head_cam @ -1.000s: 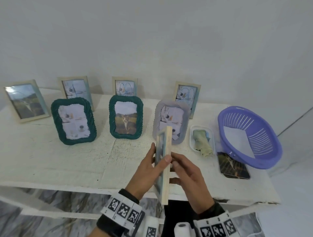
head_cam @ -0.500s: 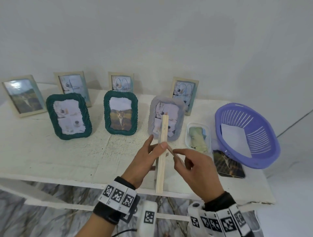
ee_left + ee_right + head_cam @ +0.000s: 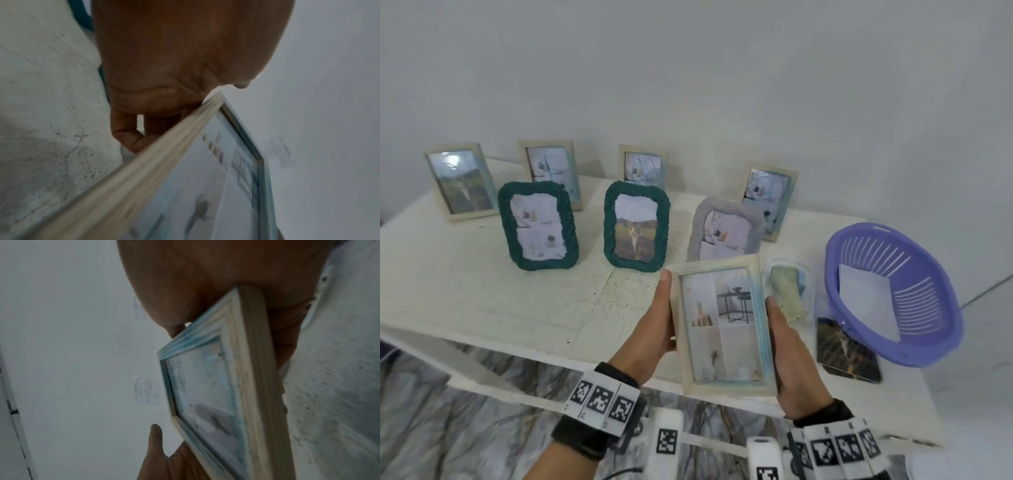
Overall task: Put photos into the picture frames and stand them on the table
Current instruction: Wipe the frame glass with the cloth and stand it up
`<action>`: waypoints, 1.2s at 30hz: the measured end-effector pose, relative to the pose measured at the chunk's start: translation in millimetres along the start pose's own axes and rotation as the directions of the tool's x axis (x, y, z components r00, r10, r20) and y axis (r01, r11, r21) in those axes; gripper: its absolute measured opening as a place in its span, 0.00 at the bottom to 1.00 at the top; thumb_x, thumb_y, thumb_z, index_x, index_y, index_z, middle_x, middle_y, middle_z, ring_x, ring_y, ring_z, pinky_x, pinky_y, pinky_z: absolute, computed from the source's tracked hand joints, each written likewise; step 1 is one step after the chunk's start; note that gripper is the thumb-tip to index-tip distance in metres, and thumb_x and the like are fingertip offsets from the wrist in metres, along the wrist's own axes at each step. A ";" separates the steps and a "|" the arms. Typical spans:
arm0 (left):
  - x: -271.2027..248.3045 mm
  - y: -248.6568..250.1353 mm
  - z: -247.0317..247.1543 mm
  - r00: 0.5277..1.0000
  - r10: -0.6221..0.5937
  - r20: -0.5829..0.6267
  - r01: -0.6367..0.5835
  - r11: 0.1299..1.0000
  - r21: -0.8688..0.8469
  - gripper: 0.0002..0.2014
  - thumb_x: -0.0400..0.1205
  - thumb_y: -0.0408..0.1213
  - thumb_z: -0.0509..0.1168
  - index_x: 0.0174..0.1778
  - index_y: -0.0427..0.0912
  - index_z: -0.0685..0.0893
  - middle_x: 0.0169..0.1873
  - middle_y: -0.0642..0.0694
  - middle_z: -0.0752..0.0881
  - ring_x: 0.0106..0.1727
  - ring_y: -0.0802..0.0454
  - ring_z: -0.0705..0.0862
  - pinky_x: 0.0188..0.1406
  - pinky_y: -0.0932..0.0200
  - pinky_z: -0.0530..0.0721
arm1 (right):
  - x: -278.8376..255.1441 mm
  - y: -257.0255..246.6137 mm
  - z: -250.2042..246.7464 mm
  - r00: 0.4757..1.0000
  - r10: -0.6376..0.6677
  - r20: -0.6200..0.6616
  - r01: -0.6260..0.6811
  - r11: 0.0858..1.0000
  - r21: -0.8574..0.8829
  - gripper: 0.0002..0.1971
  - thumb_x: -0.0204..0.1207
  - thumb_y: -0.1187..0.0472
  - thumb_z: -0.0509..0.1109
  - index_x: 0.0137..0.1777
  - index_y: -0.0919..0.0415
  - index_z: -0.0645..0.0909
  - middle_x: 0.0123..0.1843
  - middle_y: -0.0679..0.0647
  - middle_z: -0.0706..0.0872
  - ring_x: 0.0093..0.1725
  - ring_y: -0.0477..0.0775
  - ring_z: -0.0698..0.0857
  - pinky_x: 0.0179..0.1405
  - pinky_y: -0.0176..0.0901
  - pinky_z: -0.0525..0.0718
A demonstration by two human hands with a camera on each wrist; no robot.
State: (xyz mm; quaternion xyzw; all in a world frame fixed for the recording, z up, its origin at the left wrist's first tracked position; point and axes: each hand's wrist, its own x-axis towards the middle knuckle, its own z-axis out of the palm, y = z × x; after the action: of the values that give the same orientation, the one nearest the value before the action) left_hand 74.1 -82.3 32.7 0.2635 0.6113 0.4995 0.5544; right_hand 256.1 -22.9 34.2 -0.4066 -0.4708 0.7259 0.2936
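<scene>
A plain pale wall backs a white, rough-surfaced desk [image 3: 465, 301] with dark specks and cracks in its top. Along the rear edge stand four pale wooden frames with photos: one at far left [image 3: 460, 181], a second [image 3: 550, 171], a third [image 3: 643, 166] and a fourth toward the right [image 3: 770, 198]. In front of them stand two dark green frames [image 3: 538, 226] [image 3: 637, 226] and a grey frame [image 3: 724, 230], all upright and loaded.

A further pale wooden frame [image 3: 722, 327], blue-tinted along its inner border, is held above the near desk edge, face toward the head camera, its upper edge covering the foot of the grey frame. It contains a photo of furniture in pale rooms. The left hand [image 3: 654, 332] grips its left side, thumb lying along the front edge; the left wrist view shows fingers curled behind the frame [image 3: 127, 139]. The right hand [image 3: 791, 356] grips the right side likewise, thumb on the front edge, fingers behind. Both hands are clamped on this one frame, apart by its width.

To the right lies a clear shallow tray [image 3: 810, 277] holding a pale green cloth [image 3: 787, 294]. Beside it a purple slotted basket [image 3: 914, 353] holds a white sheet [image 3: 866, 298]; its near rim overlaps a loose dark photo [image 3: 842, 356] lying flat on the desk.

Both wrist views are blurred.
</scene>
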 end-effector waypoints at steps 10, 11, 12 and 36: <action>0.7 -10.1 -73.5 0.996 -0.088 -0.031 0.084 0.989 -0.123 0.47 0.73 0.80 0.37 0.66 0.53 0.86 0.60 0.43 0.89 0.64 0.46 0.86 0.73 0.38 0.75 | 38.6 22.6 53.6 0.986 0.105 0.133 -0.090 0.989 -0.116 0.25 0.75 0.35 0.55 0.44 0.46 0.91 0.54 0.69 0.88 0.56 0.70 0.87 0.60 0.68 0.84; -1.0 -9.5 -87.0 0.995 -0.082 -0.049 0.075 0.989 -0.129 0.47 0.73 0.79 0.37 0.67 0.53 0.85 0.60 0.43 0.89 0.64 0.46 0.86 0.73 0.39 0.75 | 44.8 25.2 65.1 0.982 0.116 0.147 -0.095 0.985 -0.146 0.25 0.76 0.35 0.55 0.48 0.47 0.91 0.54 0.66 0.89 0.56 0.67 0.88 0.60 0.67 0.84; -2.4 -8.9 -101.9 0.995 -0.072 -0.073 0.062 0.990 -0.130 0.46 0.74 0.79 0.36 0.68 0.54 0.85 0.60 0.44 0.89 0.64 0.47 0.86 0.74 0.40 0.75 | 51.6 28.2 78.3 0.980 0.118 0.157 -0.089 0.980 -0.177 0.26 0.78 0.35 0.54 0.52 0.48 0.90 0.54 0.62 0.90 0.55 0.63 0.89 0.60 0.65 0.85; 50.1 78.6 -508.1 0.882 0.062 -0.466 -0.061 0.998 0.017 0.38 0.82 0.71 0.39 0.59 0.51 0.88 0.48 0.47 0.92 0.56 0.47 0.88 0.68 0.42 0.79 | 237.2 55.9 472.8 0.898 -0.229 0.376 0.426 0.670 -0.608 0.17 0.87 0.60 0.58 0.72 0.63 0.74 0.57 0.50 0.83 0.57 0.47 0.82 0.58 0.36 0.77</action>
State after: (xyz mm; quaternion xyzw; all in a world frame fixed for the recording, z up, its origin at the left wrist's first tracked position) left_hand -434.7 -171.9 25.1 0.1553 0.7184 0.5651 0.3749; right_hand -274.0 -62.8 15.1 -0.2907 -0.8028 0.4866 0.1850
